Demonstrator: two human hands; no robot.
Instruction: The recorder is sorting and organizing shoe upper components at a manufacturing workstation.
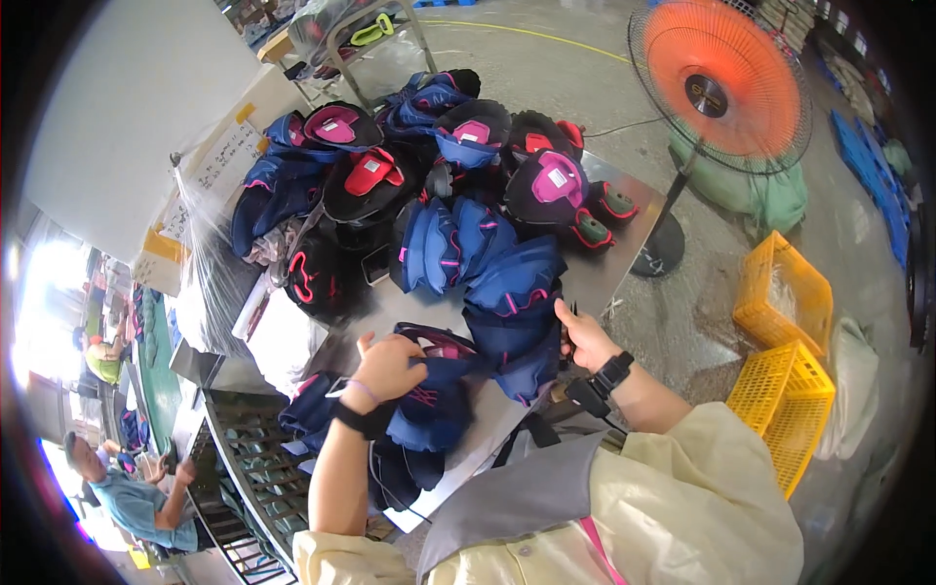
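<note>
My left hand [388, 370] curls its fingers over the top of a dark blue shoe upper [429, 405] with a pink lining, partly smeared by motion. To the right, my right hand [589, 341] is closed beside a stack of blue shoe uppers [512, 302]. A small dark pointed thing shows at its fingers, too small to name. More nested blue uppers [429, 249] with pink trim lie just beyond. Other dark blue uppers [307, 409] hang near my left wrist at the table's near edge.
Behind, black uppers with red [369, 175] or pink insides [548, 185] are heaped on the metal table [624, 219]. An orange fan [717, 88] stands at the far right, above yellow crates [785, 400]. A rack [253, 468] and a co-worker [141, 502] are at left.
</note>
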